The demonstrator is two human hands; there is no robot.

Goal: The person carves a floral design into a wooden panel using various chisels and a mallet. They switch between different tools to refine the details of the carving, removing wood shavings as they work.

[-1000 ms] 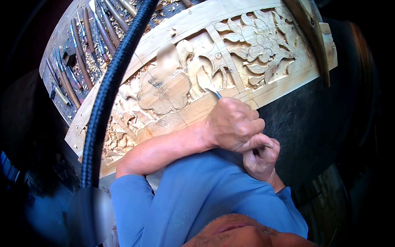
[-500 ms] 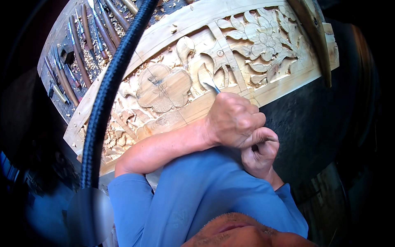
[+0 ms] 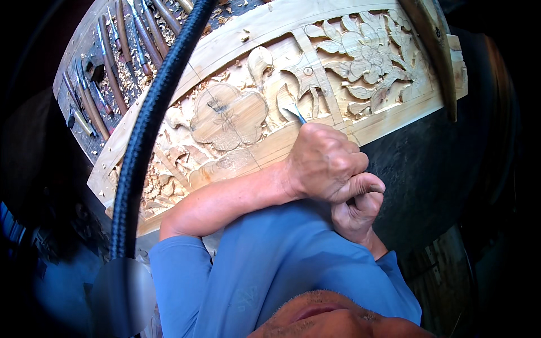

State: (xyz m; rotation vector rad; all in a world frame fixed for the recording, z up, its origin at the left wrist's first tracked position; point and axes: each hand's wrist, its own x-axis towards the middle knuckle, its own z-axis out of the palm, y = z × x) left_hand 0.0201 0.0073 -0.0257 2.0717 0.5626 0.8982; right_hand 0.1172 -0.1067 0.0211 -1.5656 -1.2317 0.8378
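My left hand (image 3: 327, 161) is closed in a fist round a carving chisel (image 3: 295, 112); its flared metal blade comes out above the knuckles, and the handle is hidden. Just below and to the right, my right hand (image 3: 357, 216) is closed against the left one, apparently round the handle's lower end. The blade's edge rests on a leaf-like relief (image 3: 284, 100) in a pale wooden panel (image 3: 372, 130). Left of the blade lies a raised, uncut flower blank (image 3: 228, 117) with pencil lines. Right of a crossbar, a more finished carved flower (image 3: 370, 54) with leaves fills its section.
Several carving tools (image 3: 147, 42) lie among wood shavings on the dark bench (image 3: 84, 56) beyond the panel. A black braided cable (image 3: 147, 132) crosses the view at left. A curved wooden piece (image 3: 437, 50) lies over the panel's right end.
The panel and tools sit slightly shifted in the view. The blade has moved a little farther from me on the leaf relief. Both hands keep their closed grip.
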